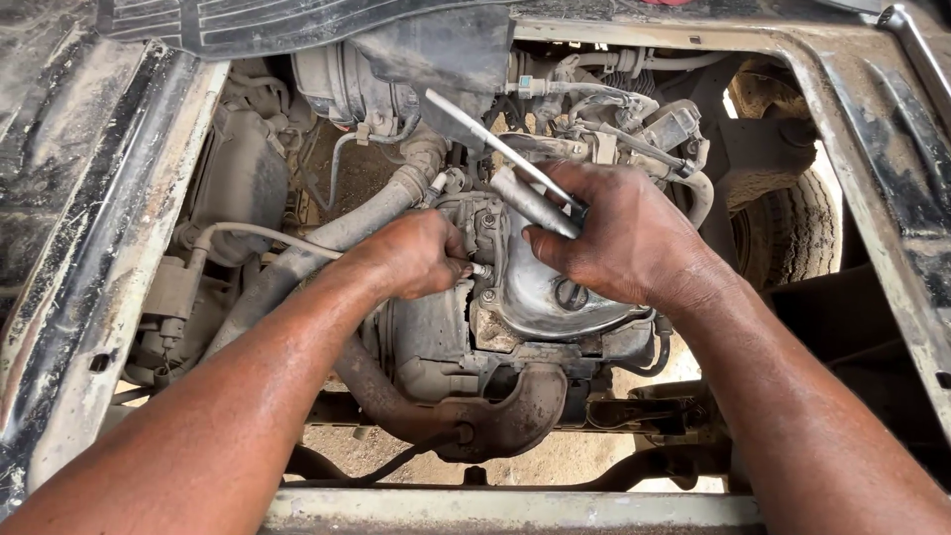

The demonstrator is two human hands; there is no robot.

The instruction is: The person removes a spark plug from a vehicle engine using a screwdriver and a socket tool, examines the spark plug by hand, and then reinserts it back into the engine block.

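I look down into an open engine bay. My right hand (619,233) is closed around two long metal tools (515,178), a flat wrench-like bar and a round rod, whose free ends point up and left over the engine. My left hand (416,253) is pinched on a small bolt or fitting (478,268) at the left side of the engine's shiny metal cover (540,297). The two hands are a few centimetres apart above this cover. A round cap (570,293) sits on the cover just below my right hand.
A thick grey hose (337,238) runs diagonally on the left. A rusty curved pipe (475,416) lies below the engine. Worn black frame rails (79,248) border the opening. A tyre (783,223) shows at right, wiring and connectors (634,119) behind the hands.
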